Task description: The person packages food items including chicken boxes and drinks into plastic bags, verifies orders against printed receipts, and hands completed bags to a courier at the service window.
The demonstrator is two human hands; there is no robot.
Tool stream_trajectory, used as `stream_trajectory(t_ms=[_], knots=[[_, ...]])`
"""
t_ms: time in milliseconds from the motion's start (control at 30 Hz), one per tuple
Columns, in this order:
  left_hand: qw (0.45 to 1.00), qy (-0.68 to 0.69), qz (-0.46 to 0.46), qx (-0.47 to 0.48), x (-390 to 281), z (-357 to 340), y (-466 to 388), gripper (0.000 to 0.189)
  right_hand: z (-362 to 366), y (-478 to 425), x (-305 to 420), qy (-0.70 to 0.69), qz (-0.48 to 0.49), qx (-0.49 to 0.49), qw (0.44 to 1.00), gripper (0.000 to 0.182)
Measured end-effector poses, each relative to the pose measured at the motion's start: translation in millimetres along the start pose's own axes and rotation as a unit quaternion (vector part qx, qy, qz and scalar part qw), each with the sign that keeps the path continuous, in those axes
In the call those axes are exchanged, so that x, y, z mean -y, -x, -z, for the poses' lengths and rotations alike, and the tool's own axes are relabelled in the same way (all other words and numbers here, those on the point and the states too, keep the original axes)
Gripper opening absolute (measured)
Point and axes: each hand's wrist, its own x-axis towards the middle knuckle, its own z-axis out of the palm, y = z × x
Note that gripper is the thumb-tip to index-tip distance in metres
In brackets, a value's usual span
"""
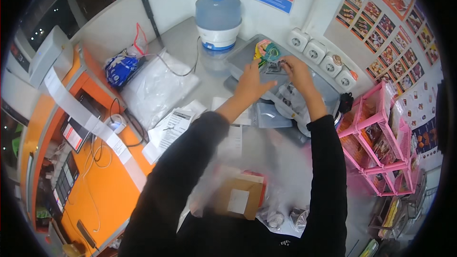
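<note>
Both arms, in black sleeves, reach to a grey plastic tray (246,48) by the wall. My left hand (254,82) is at the tray's left side with its thumb spread, its fingertips near a bundle of coloured bands or packaging (267,53); whether they touch it is unclear. My right hand (294,71) pinches the edge of a small clear plastic packet (275,66) beside the bundle. Clear plastic containers or lids (291,100) lie in the tray below the right hand. A flat translucent plastic box (273,115) is in front of them.
A blue-and-white dispenser (218,18) stands behind. Clear plastic bags (157,85) and printed receipts (175,126) lie left, near an orange desk (103,182). Power sockets (314,54) line the wall. A pink basket rack (378,139) is at right, a cardboard box (237,192) near my body.
</note>
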Motion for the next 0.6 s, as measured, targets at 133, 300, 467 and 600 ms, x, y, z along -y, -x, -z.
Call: stream_trajectory(t_ms=[133,300,467,600], knots=[[0.969,0.123,0.127,0.175,12,-21,-41,0.055,6,9,8,-0.117,-0.017,0.031,0.993,0.017],[0.739,0.572,0.229,0.271,4,-4,-37,0.048,14,17,20,-0.073,0.068,0.005,0.995,0.021],[0.598,0.661,0.268,0.366,0,24,-25,0.043,10,48,65,0.107,0.210,0.060,0.970,0.026],[0.798,0.479,0.200,0.306,-38,42,4,0.043,20,72,95,0.019,0.199,-0.024,0.979,0.026]])
